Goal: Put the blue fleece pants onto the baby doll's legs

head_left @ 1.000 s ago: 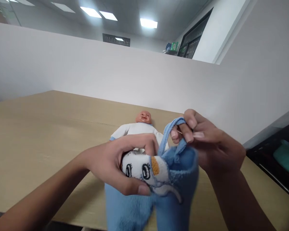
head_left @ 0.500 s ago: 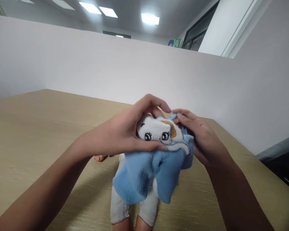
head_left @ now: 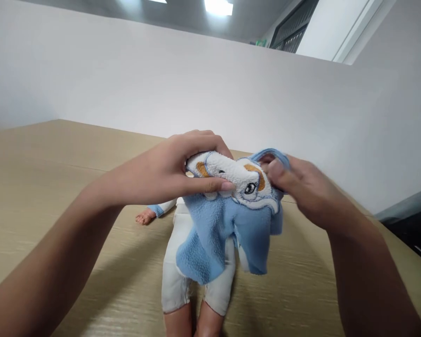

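Both hands hold a small light-blue fleece doll garment up over a doll. Its white upper part carries an embroidered animal face with orange patches, partly folded. My left hand pinches this white part, thumb in front and fingers behind. At the garment's right end, my right hand is closed on the blue edging, which makes a loop over its fingers. Below lies the doll with a white cloth body and brown plastic legs. One doll hand with a blue cuff shows at left; the garment and my hands hide its head.
The doll rests on a wood-grain table. A white partition wall rises behind the table. A dark object stands beyond the table's right edge.
The garment has been turned and lifted slightly, its embroidered face folding so one eye is covered. My right hand has drawn the blue edging up into a loop. More of the doll's arm shows.
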A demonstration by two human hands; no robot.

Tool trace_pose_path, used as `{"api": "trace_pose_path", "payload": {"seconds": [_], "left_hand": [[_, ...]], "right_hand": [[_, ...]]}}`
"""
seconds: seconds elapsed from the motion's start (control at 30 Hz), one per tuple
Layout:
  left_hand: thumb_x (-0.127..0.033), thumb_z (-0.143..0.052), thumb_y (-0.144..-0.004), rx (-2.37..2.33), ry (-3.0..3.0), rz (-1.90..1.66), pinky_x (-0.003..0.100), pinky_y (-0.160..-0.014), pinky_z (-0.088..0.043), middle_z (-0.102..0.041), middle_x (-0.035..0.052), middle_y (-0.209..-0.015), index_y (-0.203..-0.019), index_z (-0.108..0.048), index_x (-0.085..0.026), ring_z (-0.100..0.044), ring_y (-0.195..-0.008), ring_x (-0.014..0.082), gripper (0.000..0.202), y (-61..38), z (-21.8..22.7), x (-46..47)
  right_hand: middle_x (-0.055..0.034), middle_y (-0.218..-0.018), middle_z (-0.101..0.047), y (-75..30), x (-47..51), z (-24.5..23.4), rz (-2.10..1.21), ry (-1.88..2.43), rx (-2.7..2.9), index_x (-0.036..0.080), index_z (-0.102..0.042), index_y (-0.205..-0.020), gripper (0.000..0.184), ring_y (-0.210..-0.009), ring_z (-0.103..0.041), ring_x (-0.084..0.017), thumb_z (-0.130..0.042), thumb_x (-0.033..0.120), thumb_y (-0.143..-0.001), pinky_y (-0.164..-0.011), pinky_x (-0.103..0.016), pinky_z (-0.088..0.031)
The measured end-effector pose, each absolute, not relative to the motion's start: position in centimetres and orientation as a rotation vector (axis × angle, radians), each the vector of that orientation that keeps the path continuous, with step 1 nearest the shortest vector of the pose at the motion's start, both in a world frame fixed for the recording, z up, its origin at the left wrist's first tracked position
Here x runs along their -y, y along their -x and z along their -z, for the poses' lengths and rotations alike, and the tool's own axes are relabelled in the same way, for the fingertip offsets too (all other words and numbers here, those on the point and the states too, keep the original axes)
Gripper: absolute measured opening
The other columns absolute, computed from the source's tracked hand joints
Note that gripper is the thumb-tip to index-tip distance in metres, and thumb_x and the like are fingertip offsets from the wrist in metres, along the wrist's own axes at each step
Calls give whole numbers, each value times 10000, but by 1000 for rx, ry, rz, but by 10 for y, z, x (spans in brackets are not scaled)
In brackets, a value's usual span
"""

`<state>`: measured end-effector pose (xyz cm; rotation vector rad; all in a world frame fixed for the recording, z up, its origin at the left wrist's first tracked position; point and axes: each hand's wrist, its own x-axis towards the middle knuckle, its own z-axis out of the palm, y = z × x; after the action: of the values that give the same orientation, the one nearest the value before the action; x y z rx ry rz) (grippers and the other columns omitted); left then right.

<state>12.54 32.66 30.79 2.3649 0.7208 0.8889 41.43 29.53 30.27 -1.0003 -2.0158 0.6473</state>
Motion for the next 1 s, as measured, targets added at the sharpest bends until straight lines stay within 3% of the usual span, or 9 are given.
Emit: {"api": "trace_pose_path", "payload": {"seconds": [0.13,0.3,0.47,0.57,0.67,0.73,0.83,0.9,1.0], "left_hand": [[-387,-865,-946,-562,-2328,-1069,298,-756,-574,-757,42,-1186,-1181,-770,-303,-706,-1033,223,267,-129,-305,-327],[-382,-847,-976,-510,-2140,-1182,288,-648,-602,-765,31,-1026,-1133,-793,-272,-733,-833,185,199,-134,-302,-322],[-253,-865,-969,-371,-2099,-1457,285,-695,-617,-788,23,-1021,-1019,-813,-260,-751,-928,175,72,-135,-300,-321],[-167,-853,-966,-261,-2135,-1584,281,-634,-576,-790,11,-996,-1034,-807,-253,-744,-890,165,119,-135,-298,-323],[-197,-839,-993,-215,-2128,-1761,265,-587,-503,-748,-23,-978,-1047,-775,-262,-681,-776,112,106,-138,-298,-323],[-237,-817,-1027,-226,-2043,-1869,254,-556,-429,-697,-46,-994,-1054,-741,-263,-595,-682,59,85,-142,-300,-321],[-263,-831,-1025,-171,-1890,-1937,249,-478,-325,-625,-65,-958,-1029,-693,-232,-481,-570,13,142,-147,-303,-319],[-250,-861,-997,-131,-1823,-1921,248,-442,-294,-606,-68,-917,-1011,-674,-216,-461,-543,8,191,-147,-304,-318],[-313,-799,-1051,-256,-1773,-1781,245,-436,-286,-592,-67,-793,-1028,-658,-230,-456,-524,35,165,-145,-304,-316]], "right_hand": [[-18,-858,-692,-412,-299,-295,-702,863,1926,261,-781,-871,331,-833,-644,-204,-729,532,-1054,-781,-319,-547],[-15,-761,-611,-409,-297,-292,-855,792,1791,281,-759,-856,325,-803,-637,-226,-798,575,-988,-738,-336,-581],[-13,-863,-617,-416,-292,-295,-1033,810,1985,260,-771,-1001,260,-754,-561,-176,-891,478,-927,-672,-286,-515],[2,-834,-581,-419,-289,-297,-983,844,2022,268,-785,-1093,312,-717,-504,-166,-938,439,-882,-661,-284,-488],[-20,-941,-641,-416,-285,-301,-848,822,1979,298,-774,-1230,405,-816,-573,-201,-925,461,-891,-754,-308,-545],[-54,-1132,-693,-411,-282,-304,-803,753,1958,308,-772,-1264,435,-1028,-647,-253,-910,495,-896,-924,-355,-587],[-80,-1367,-693,-401,-280,-304,-871,583,1975,294,-791,-1250,447,-1316,-636,-305,-931,485,-871,-1147,-414,-539],[-71,-1380,-713,-394,-279,-302,-990,530,1982,297,-777,-1302,470,-1335,-657,-288,-944,405,-876,-1169,-409,-532],[-49,-1256,-760,-388,-277,-299,-1149,553,1994,295,-760,-1340,504,-1193,-726,-244,-951,289,-874,-1068,-373,-587]]}}
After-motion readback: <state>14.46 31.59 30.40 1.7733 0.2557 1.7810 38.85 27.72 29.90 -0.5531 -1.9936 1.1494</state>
